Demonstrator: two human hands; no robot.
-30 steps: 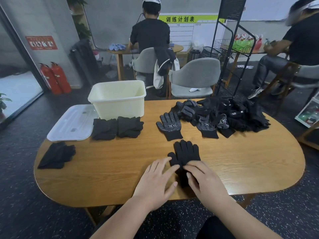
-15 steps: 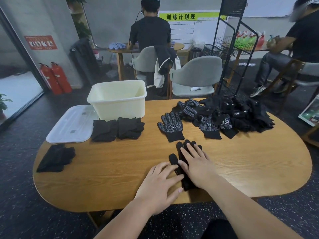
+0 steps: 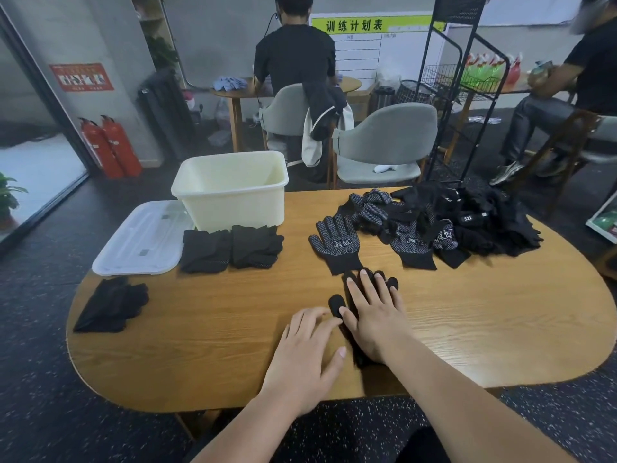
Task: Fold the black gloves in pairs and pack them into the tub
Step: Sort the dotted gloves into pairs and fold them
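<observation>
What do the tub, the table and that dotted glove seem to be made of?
Tub: cream plastic, smooth, with a moulded rim. Table: wood or wood-look veneer, matte, visible grain lines. Dotted glove: black knit fabric, ribbed cuff; pale grip dots, probably rubbery.

Single head view, looking forward-down across table (image 3: 200, 345), close above forearms.

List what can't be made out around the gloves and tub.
Head view only.
Cream plastic tub: its floor is hidden by its near wall, so contents unknown.
Black knitted glove under the flat right hand: one or a stacked pair, unclear.
Heap of black gloves: overlapping, uncountable.
</observation>
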